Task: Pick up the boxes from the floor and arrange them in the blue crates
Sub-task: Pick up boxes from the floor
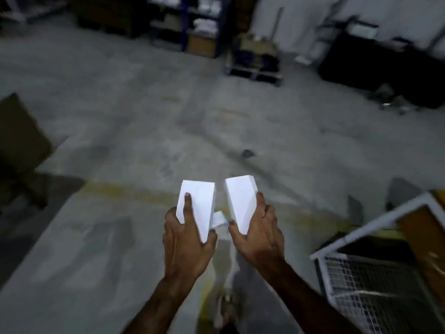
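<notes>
Both my hands hold white boxes at lower centre of the frame: left hand [186, 239] curled round the left box [198, 208], right hand [258, 233] gripping the right box [240, 201], boxes just apart above grey floor [108, 121]; wire cage [375, 280] lower right

2 plain white boxes [197, 208], grey concrete floor [120, 121] with faded yellow line [134, 192], white wire-mesh cage [375, 273]

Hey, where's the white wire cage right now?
In the head view, the white wire cage stands on the concrete floor at lower right, just right of the right hand, which holds a white box.
</notes>
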